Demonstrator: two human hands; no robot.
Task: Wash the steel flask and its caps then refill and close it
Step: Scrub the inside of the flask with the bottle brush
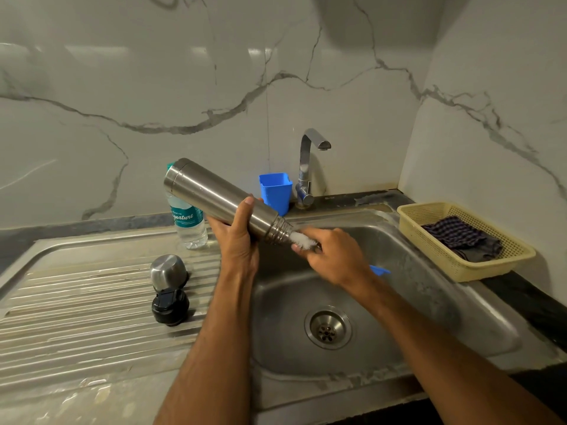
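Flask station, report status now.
Left hand grips steel flask, mouth tilted over sink. Right hand holds bottle brush at mouth. Both caps off, on drainboard. Nothing obstructing.

Uncapped steel flask [214,197] tilted over sink — two caps [169,289] on drainboard.

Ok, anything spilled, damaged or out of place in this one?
Nothing stands out. Left hand holds the flask over the sink, right hand works a brush at its mouth; both caps sit on the drainboard.

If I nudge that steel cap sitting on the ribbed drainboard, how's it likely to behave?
The steel cap looks smooth and rounded, so probably slick to grip. It stands dome-up, so it likely slides rather than rolls; the drainboard ridges may snag its rim.
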